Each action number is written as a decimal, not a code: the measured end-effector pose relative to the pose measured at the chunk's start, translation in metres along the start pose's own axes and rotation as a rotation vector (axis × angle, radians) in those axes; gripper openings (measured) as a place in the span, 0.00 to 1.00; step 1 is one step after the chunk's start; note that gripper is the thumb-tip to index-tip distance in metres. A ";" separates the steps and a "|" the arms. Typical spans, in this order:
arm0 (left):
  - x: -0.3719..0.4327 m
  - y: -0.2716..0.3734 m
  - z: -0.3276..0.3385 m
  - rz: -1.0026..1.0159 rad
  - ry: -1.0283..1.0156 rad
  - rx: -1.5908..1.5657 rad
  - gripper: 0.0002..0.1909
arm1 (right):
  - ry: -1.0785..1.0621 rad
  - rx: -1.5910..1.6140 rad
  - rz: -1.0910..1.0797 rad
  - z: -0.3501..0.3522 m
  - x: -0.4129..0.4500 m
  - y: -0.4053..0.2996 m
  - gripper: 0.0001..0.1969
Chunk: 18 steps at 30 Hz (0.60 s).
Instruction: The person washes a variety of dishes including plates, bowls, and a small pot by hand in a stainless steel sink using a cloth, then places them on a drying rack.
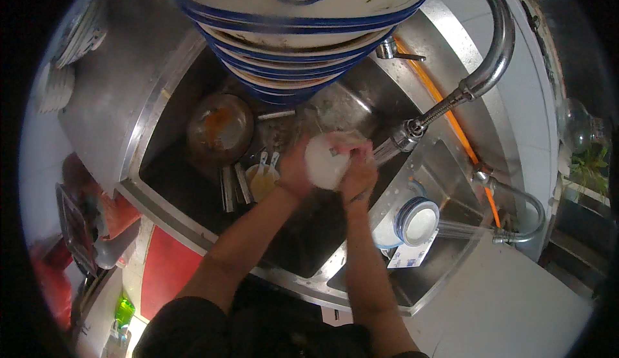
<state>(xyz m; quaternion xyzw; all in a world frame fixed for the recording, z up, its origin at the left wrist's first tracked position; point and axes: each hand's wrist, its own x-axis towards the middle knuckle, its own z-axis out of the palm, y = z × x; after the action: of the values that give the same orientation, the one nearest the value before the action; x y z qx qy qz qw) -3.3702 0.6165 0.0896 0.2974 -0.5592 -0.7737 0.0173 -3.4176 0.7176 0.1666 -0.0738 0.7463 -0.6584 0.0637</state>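
Observation:
Over the large steel sink (193,234), my left hand (296,171) grips the left side of a small white bowl (325,162), which is blurred. My right hand (359,171) is at the bowl's right side with a pale cloth or sponge (352,140), partly hidden by the fingers. Water runs from the faucet spray head (406,136) towards my right hand. Left of the hands, a round metal pan (220,128) with orange residue lies in the sink. Below it are metal handles (234,188) and a bowl (261,184) holding two white spoons (268,164).
A tall stack of blue-rimmed plates (300,24) rises at the sink's far side. In the right basin, running water reaches stacked blue-and-white bowls (418,220) above a patterned white dish (411,255). An orange hose (454,126) runs behind the basins. More white dishes (82,38) stand at the far left.

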 end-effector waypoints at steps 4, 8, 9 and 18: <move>0.005 -0.008 0.005 -0.554 -0.157 -0.834 0.17 | -0.168 0.420 0.777 -0.026 0.025 -0.006 0.15; 0.037 -0.013 0.002 -0.632 -0.305 -0.804 0.23 | -0.412 -0.063 0.613 -0.009 0.008 -0.006 0.13; 0.036 -0.014 0.012 -0.672 -0.370 -0.794 0.25 | -0.470 -0.411 0.393 -0.014 0.004 0.023 0.13; 0.012 0.085 -0.034 -0.559 -0.981 0.037 0.22 | -1.031 -0.942 -0.474 -0.033 -0.017 -0.002 0.20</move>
<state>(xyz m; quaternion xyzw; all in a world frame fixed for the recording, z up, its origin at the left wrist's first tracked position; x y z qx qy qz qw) -3.3899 0.5507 0.1517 0.0401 -0.4152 -0.7864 -0.4556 -3.4076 0.7529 0.1724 -0.5527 0.7894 -0.1461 0.2239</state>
